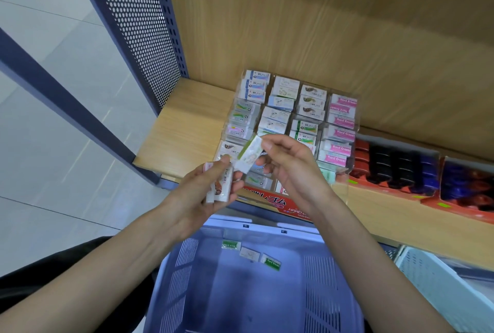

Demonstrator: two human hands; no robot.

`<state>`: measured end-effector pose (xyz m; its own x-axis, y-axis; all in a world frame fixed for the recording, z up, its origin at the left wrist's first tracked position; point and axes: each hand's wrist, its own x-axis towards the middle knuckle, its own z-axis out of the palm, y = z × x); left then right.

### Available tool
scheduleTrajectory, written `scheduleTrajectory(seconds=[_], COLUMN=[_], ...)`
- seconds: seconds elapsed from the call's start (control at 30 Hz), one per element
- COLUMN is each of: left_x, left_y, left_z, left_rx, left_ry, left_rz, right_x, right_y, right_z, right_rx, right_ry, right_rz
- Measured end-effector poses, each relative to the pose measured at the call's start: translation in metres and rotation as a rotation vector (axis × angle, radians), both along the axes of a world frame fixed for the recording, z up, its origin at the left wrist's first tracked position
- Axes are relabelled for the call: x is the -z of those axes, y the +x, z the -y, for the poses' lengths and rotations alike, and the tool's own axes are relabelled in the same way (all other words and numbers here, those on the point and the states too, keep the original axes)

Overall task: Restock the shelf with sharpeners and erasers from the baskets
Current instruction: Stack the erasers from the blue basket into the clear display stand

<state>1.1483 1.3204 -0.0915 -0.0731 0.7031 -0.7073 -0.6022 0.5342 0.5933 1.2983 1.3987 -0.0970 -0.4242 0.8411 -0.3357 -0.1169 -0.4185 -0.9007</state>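
- Left grip (203, 195) curls round spare erasers (222, 185), ready stock, above shelf's (181, 129) front edge.
- Right grip (291, 169) pinches one eraser (250, 155), angled prob. for organizer (278, 121) nr shelf's left end.
- 3 more erasers (251, 253) lie in basket (334, 292).

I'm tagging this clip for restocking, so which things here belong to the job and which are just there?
Job: left hand holding erasers; right hand pinching green-edged eraser; eraser display; blue basket with three loose erasers; white basket; orange boxes, probably sharpeners.
Just there: perforated side panel; tiled floor.
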Motion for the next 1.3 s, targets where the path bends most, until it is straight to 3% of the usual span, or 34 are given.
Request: scheduleTrajectory(seconds=[0.17, 0.33, 0.6, 0.7, 0.83, 0.97, 1.3], left_x=[-0.006, -0.007, -0.005, 0.000, 0.005, 0.008, 0.017], left_y=[0.003, 0.000, 0.005, 0.006, 0.003, 0.004, 0.002], left_z=[-0.003, -0.004, -0.004, -0.002, -0.006, -0.011, -0.010], left_rx=[-0.049, -0.088, -0.016, 0.025, -0.058, -0.121, -0.067], left_ry=[0.039, 0.125, 0.077, 0.051, 0.024, -0.001, 0.014], left_rz=[0.092, -0.026, -0.157, -0.176, -0.142, -0.108, -0.056], right_x=[0.003, 0.005, 0.005, 0.014, 0.028, 0.042, 0.076], right_y=[0.003, 0.009, 0.007, 0.007, 0.010, 0.004, -0.024], right_z=[0.005, 0.009, 0.015, 0.019, 0.007, -0.022, -0.045], right_rx=[-0.041, -0.111, -0.041, 0.058, 0.376, 0.560, 0.542], right_ry=[0.029, 0.035, 0.165, 0.046, -0.157, -0.196, 0.063], right_rz=[-0.157, -0.213, 0.109, 0.061, 0.083, 0.190, 0.641])
